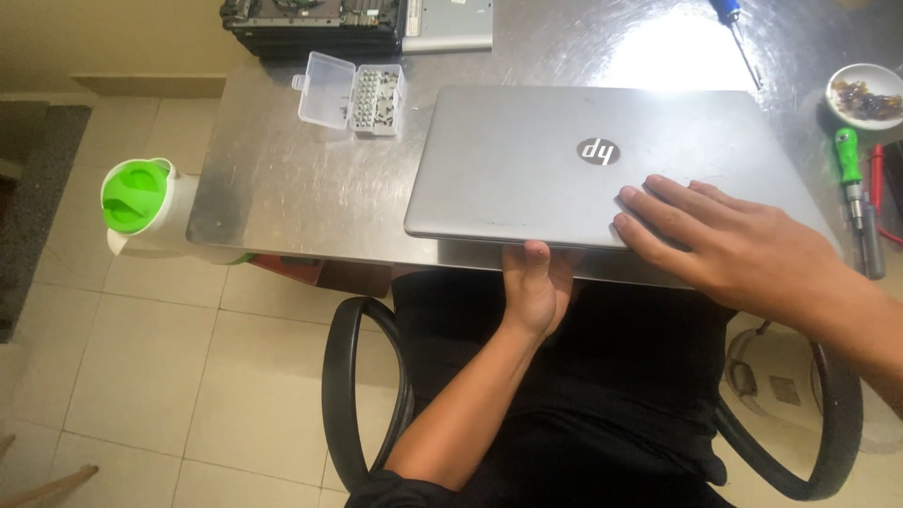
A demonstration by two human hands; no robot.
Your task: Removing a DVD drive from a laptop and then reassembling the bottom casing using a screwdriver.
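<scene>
A closed silver laptop lies flat on the steel table, its front edge at the table's near edge. My left hand comes up from below, thumb hooked on the laptop's front edge, fingers hidden underneath. My right hand lies flat on the lid's near right corner, fingers spread and pointing left.
A clear plastic case of screwdriver bits sits open left of the laptop. Another laptop chassis lies at the back. A blue screwdriver, green screwdriver and small bowl lie to the right. A green-lidded white jug stands left.
</scene>
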